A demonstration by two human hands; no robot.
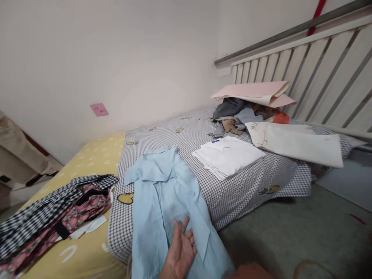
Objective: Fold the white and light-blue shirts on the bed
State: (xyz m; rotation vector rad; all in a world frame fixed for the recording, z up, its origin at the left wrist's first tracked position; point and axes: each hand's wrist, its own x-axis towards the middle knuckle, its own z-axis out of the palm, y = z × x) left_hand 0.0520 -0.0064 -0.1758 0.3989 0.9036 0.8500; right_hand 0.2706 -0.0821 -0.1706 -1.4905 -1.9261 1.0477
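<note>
My left hand point(180, 252) rests on the lower part of a light blue shirt point(162, 193), fingers stretched out and slightly apart, holding nothing. The shirt lies spread flat, collar away from me, across a black-and-white checked sheet point(232, 186) on the bed. My right hand is out of sight. An orange-brown patch point(250, 271) shows at the bottom edge; I cannot make out what it is.
A folded white garment point(229, 155) lies right of the shirt. Beyond it are a cream cloth point(299, 145), a heap of grey and tan clothes point(235, 116) under pink card sheets point(255, 93), and a slatted rail point(305, 69). Checked and floral clothes point(55, 213) lie on a yellow sheet point(95, 155) at left.
</note>
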